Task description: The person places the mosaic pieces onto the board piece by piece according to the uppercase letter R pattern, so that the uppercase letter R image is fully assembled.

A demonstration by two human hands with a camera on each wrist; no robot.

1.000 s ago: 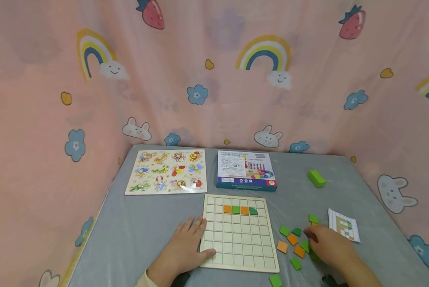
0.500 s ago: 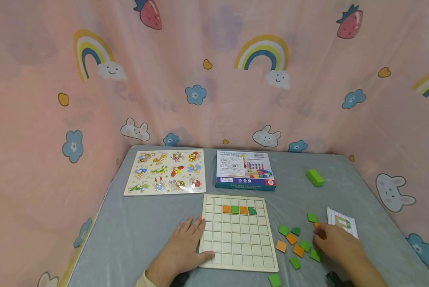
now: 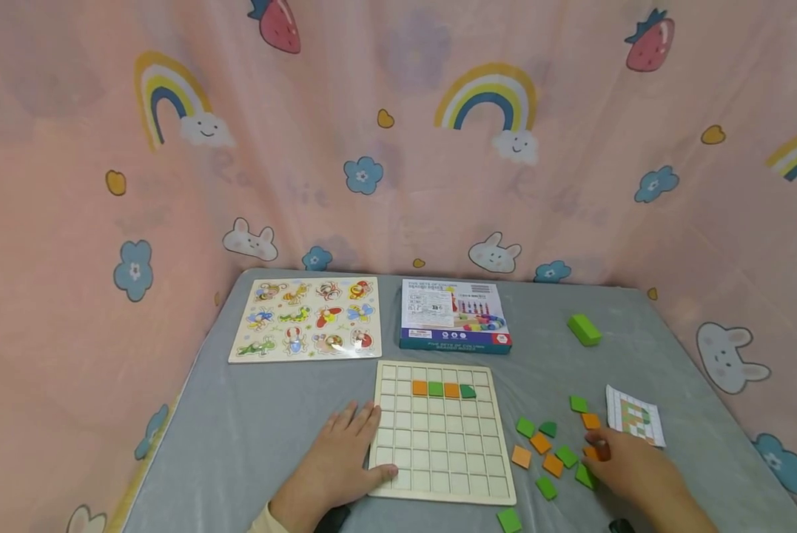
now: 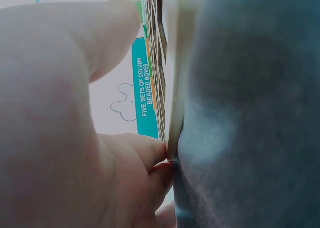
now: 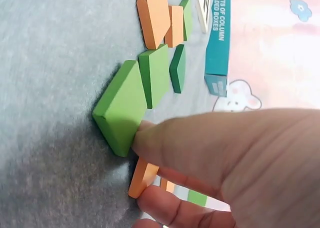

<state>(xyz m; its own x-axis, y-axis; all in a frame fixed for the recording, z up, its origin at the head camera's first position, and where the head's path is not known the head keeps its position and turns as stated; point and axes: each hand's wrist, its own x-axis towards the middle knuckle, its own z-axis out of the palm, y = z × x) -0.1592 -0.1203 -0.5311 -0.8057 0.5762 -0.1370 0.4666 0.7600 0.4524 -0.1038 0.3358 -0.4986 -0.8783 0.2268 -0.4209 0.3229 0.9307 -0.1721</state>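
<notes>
My left hand (image 3: 341, 451) lies at the left side of a wooden grid board (image 3: 448, 444), fingers spread along its edge and thumb over its front left part. In the left wrist view, fingertips meet the board's edge (image 4: 175, 123). One row bears orange and green square tiles and a dark green tile (image 3: 468, 391) with a rounded corner. Right of the board, my right hand (image 3: 638, 470) pinches an orange tile (image 5: 143, 177) between thumb and fingers. The thumb is right beside a light green tile (image 5: 120, 108) on the cloth. A printed pattern card (image 3: 636, 416) lies just beyond that hand.
Loose green and orange tiles (image 3: 540, 443) are scattered between board and right hand. One green tile (image 3: 509, 520) lies by the board's near right corner. Farther back are an insect picture board (image 3: 308, 318), a beaded-boxes carton (image 3: 454, 317) and a green block (image 3: 584, 329).
My right hand has shifted back toward me from beside the card, with an orange tile at its fingertips, uncovering another orange tile. The left hand stays on the board.
</notes>
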